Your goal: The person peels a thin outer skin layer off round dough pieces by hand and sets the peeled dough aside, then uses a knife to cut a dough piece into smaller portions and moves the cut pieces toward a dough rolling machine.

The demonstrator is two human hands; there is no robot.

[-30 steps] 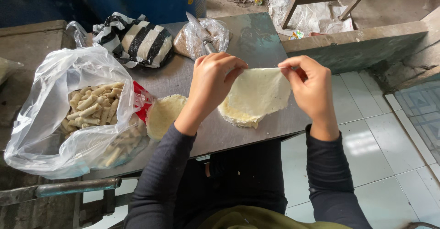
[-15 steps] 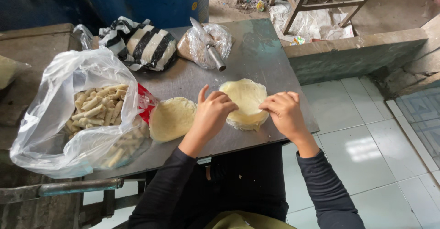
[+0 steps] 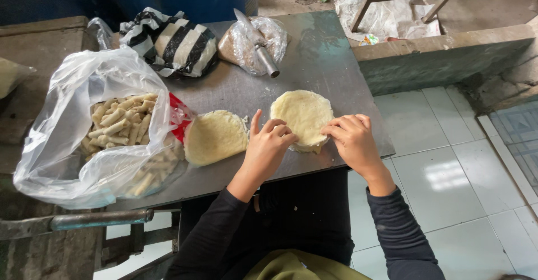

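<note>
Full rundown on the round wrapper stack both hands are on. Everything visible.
The wrapper stack is a pale yellow, floury-looking pile of thin round sheets, lying flat near the front edge of the grey metal table. Its near rim looks uneven and layered. The left hand presses fingertips on its near-left edge; the right hand touches its near-right edge. It lies apart from the other round sheet to its left.

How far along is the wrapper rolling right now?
Done: many pale finished rolls fill the clear plastic bag. In hand: left hand and right hand work the near edge of a round pale wrapper stack. Left: a second round wrapper stack lies untouched.
</note>
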